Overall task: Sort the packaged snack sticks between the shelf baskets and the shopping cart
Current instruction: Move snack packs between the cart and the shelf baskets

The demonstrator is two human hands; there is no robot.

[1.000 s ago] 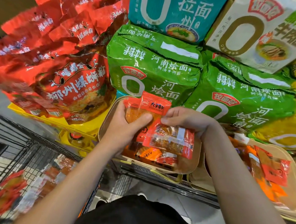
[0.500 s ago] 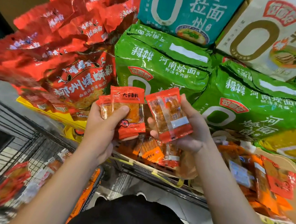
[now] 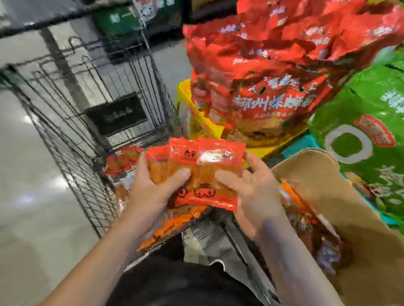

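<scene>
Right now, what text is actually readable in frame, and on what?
"柳州螺蛳粉": large red bag, blurred but legible.
"大", with the next character lost in glare: snack pack.
Green bag: white ring like "0"; its characters are too blurred to read.
Cart plaque and background green sign: unreadable.

Two hands (image 3: 202, 190), one cart (image 3: 82, 95), perhaps three held packets (image 3: 206, 168).

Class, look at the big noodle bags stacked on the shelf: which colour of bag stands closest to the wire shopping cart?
The red bags. They stand right beside the shopping cart, while the green bags lie farther right, beyond the red ones.
</scene>
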